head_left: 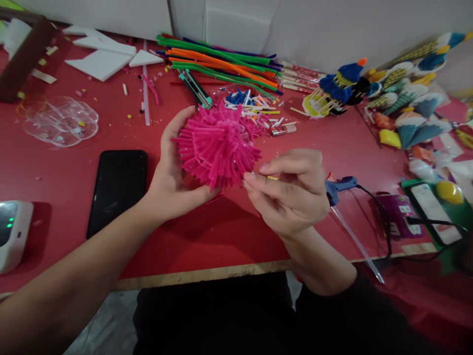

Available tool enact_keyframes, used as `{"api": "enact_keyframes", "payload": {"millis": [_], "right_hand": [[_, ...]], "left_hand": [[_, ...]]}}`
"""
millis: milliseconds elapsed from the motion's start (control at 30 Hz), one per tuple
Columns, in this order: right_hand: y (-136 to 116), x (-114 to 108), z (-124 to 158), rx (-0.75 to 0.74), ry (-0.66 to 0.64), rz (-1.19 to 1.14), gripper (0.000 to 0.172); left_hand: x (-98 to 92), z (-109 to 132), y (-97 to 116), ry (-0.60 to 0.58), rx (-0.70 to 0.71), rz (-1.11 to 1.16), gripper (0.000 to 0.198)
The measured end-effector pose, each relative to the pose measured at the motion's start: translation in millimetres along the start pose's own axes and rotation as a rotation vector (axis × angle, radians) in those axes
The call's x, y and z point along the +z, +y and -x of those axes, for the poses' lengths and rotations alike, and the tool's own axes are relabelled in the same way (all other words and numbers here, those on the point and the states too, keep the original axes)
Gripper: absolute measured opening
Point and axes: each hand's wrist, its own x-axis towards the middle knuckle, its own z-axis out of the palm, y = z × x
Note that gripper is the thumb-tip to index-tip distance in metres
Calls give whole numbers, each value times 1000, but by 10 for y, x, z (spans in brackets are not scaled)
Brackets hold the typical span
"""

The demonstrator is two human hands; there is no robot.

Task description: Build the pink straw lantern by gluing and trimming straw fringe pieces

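My left hand (pixel 168 170) is wrapped round a bright pink ball of short pipe cleaner pieces (pixel 218 145), its thumb underneath and its fingers partly hidden behind. The pieces stick out on all sides of the ball. At the ball's lower right edge, my right hand (pixel 291 190) is closed in a pinch, with the fingertips close to the pink pieces. A speck of yellow shows between its fingers, too small to name. Behind the ball lie loose cut pipe cleaner bits (pixel 244 98) in blue, white and pink, beside a green-and-black cutter (pixel 195 88).
Long pipe cleaners (pixel 221 61) lie at the back, with white foam pieces (pixel 105 59) to their left. A black phone (pixel 117 192) and a clear flower-shaped tray (pixel 61 122) are at left. A blue glue gun (pixel 340 186) with its cord lies right, near small crafted figures (pixel 406 93).
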Motion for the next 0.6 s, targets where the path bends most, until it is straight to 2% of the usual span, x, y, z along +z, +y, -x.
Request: {"api": "enact_keyframes", "payload": {"millis": [167, 300, 600], "right_hand": [[1, 17, 12, -18, 38, 91, 10], [-26, 10, 3, -30, 54, 166, 15], [-83, -42, -20, -70, 61, 234, 18]], "left_hand": [[-28, -2, -23, -68, 45, -18, 120], [-52, 10, -52, -65, 16, -28, 127], [-39, 5, -31, -80, 4, -39, 119]]}}
